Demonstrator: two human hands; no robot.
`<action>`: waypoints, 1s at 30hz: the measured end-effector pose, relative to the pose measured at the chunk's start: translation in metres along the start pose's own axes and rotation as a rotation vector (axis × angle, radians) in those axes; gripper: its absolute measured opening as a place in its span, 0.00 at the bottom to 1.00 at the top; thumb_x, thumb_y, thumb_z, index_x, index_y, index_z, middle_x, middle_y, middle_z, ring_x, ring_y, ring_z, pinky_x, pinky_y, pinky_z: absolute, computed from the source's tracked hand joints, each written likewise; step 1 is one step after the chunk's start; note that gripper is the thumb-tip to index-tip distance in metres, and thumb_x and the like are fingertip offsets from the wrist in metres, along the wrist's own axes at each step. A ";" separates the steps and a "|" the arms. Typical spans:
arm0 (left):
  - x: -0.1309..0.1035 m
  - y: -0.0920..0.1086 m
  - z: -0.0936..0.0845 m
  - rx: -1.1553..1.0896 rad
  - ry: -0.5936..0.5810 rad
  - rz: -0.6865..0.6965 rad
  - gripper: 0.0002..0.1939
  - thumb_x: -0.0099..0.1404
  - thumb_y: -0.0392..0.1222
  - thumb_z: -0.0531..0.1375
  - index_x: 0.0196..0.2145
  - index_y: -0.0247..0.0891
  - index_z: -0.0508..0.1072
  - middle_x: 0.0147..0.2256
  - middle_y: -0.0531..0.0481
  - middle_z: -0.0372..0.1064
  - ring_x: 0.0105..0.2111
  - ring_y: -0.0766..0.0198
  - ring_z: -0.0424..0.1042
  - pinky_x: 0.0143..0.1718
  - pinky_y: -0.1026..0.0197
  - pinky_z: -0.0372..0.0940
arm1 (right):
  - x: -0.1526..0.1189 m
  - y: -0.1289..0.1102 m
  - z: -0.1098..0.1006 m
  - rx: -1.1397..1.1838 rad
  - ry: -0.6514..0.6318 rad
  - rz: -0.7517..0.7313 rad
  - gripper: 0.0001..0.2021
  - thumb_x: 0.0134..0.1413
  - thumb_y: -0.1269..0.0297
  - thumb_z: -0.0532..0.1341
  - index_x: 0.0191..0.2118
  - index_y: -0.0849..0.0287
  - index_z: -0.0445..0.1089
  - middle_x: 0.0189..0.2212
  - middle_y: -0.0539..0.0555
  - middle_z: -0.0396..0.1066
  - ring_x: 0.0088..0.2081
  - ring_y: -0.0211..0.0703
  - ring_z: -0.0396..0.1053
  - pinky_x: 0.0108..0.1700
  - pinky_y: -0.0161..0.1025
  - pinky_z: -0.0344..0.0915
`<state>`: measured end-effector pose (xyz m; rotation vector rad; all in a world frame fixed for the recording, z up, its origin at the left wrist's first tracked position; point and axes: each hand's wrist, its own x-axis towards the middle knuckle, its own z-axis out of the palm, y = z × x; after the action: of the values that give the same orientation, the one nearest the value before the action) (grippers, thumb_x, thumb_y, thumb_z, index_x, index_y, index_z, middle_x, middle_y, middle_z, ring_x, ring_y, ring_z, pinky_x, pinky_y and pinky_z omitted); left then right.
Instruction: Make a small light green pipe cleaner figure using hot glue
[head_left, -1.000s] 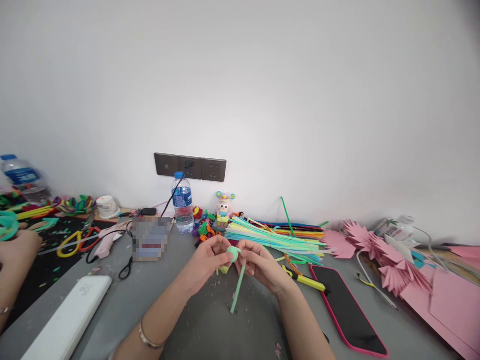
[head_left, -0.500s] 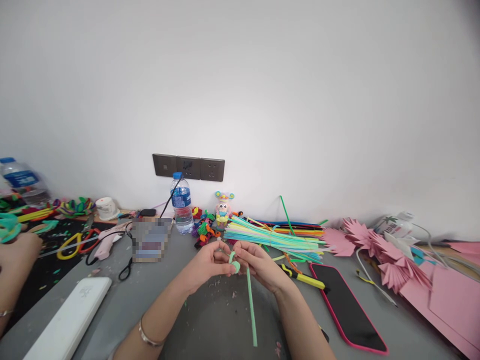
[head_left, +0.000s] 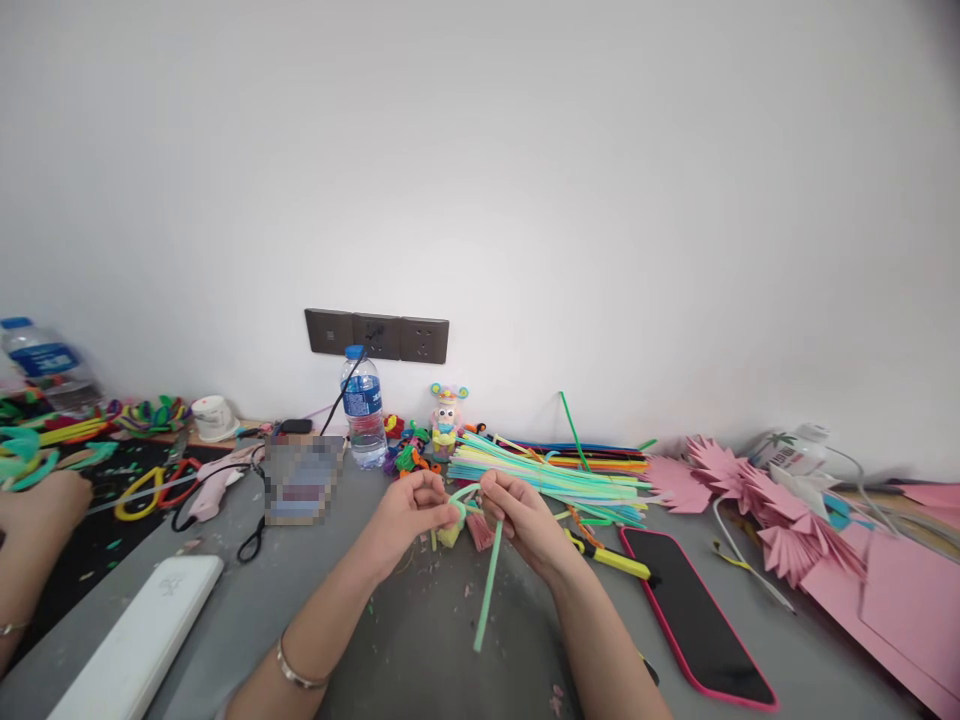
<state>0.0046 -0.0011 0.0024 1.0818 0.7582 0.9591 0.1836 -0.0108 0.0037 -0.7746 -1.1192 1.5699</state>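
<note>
- Left hand has edged left and far; it pinches the stem's curled part.
- Arched between hands, the stem dangles its tail near; bending seems underway, calling for a steady left pinch.
- Right hand grips it.

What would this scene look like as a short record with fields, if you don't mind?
left hand: pinches the curved part of a light green fuzzy stem
right hand: grips the same stem, its free end hanging down
behind the hands: a small figurine and a bundle of pastel stems
right side: yellow-handled tool, phone with pink edge, folded pink paper
left side: upright bottle, flat white block, another person's hand
</note>
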 end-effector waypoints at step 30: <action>-0.002 0.002 0.008 -0.131 0.122 0.025 0.16 0.49 0.43 0.71 0.33 0.36 0.73 0.27 0.54 0.69 0.26 0.70 0.67 0.28 0.68 0.63 | 0.000 0.008 -0.002 -0.126 -0.043 0.052 0.15 0.47 0.54 0.67 0.31 0.58 0.64 0.19 0.43 0.61 0.17 0.30 0.57 0.19 0.29 0.58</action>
<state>0.0100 -0.0055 0.0070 0.9275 0.7716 1.0885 0.1829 -0.0102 -0.0044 -0.8634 -1.2478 1.5765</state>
